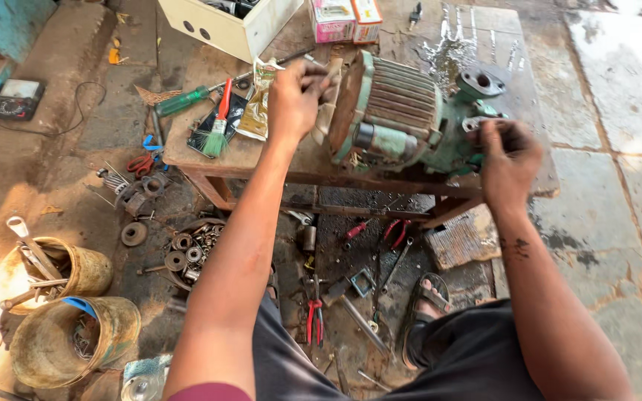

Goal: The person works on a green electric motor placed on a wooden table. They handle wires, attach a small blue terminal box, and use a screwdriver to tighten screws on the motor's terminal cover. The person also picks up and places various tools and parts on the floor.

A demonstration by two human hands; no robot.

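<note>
On low wooden bench (209, 160), green pump motor (403, 111) between hands: left hand (296, 96) grip pinching rag (326, 100), right hand (509, 160) grip curled on flange.

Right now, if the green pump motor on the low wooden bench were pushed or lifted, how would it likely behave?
The green pump motor looks like finned cast metal, so probably heavy and rigid. Lying on its rounded side, it might rock or roll slightly, though the left hand and right hand rest at either end. It sits close to the wooden bench edge, so a hard shove could tip it off.
</note>
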